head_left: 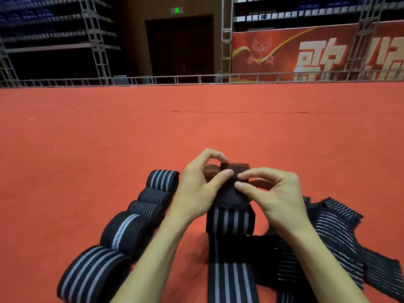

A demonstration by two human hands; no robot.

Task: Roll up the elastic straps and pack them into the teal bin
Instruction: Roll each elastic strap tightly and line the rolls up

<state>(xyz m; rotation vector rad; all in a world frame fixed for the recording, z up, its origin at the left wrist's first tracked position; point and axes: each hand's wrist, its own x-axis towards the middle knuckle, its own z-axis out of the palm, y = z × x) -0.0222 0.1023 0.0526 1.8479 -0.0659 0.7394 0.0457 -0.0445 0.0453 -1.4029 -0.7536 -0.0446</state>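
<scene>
- Head view, the hands: The left hand and the right hand are both up in the middle, close together.
- Each hand pinches the dark top end of one striped strap between thumb and fingers. So both hands are closed on that strap.
- I think they hold the end tight and folded over so the roll can start small and neat.
- The rest of the strap hangs down and runs along the floor toward the person. It looks like the roll has just begun.
- Head view, the other straps: Five rolled straps sit in a line on the left, touching each other. They look finished and are probably waiting there to be packed.
- A messy pile of loose straps lies on the right, near the right arm. These look like the ones left to roll.
- The teal bin is not in the picture, so I cannot tell where it is.
- Head view, the floor and room: Everything lies on a big red carpet.
- Far back there is a low metal rail, a dark door with a small green sign above it, and a red banner with big letters.
- Tall metal racks stand on the left. The room is dim.
</scene>
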